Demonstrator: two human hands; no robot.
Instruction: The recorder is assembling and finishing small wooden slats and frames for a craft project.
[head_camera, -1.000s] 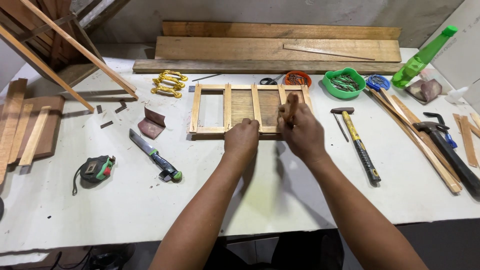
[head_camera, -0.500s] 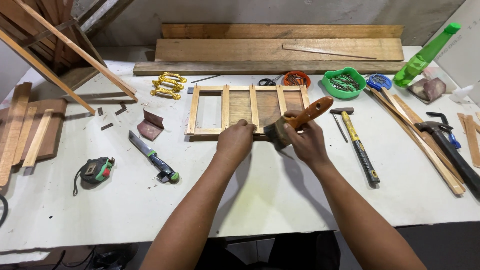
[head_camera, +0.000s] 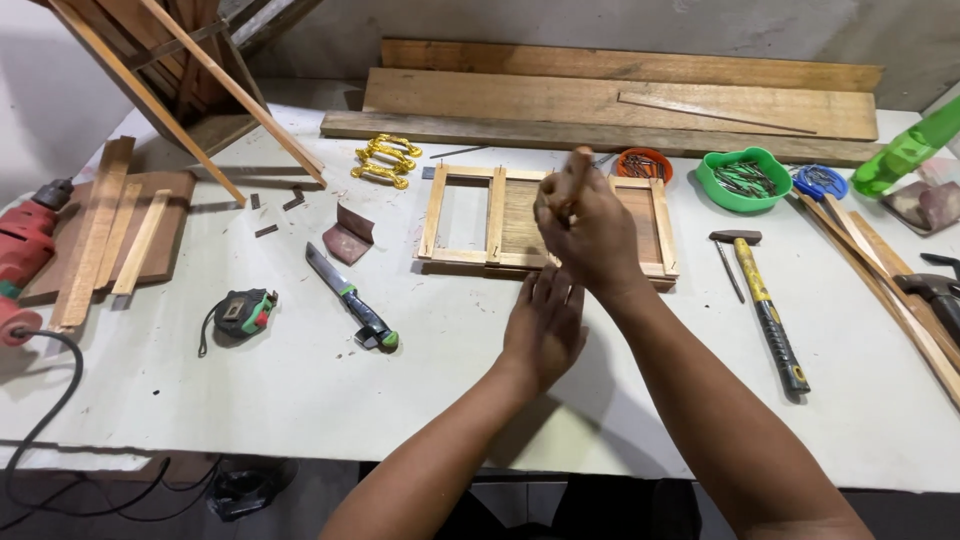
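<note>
A small wooden slatted frame (head_camera: 495, 215) lies flat on the white table (head_camera: 300, 400). My right hand (head_camera: 590, 230) is raised above the frame's middle with its back to the camera. Its fingers are curled and blurred. The orange-handled brush it held a moment ago is hidden behind it. My left hand (head_camera: 545, 325) rests flat on the table just in front of the frame. Its fingers are apart and point at the frame's near edge, holding nothing.
A yellow-handled hammer (head_camera: 765, 305) lies to the right, beyond it wooden strips (head_camera: 880, 270). A green bowl (head_camera: 703, 178) of nails, an orange dish (head_camera: 645, 160) and planks (head_camera: 620, 100) sit behind. To the left are a knife (head_camera: 350, 295), tape measure (head_camera: 240, 312), gold handles (head_camera: 385, 160) and red drill (head_camera: 25, 240).
My right hand has lifted off the frame and risen toward the camera, hiding the brush. My left hand has drawn back from the frame's edge onto the table.
</note>
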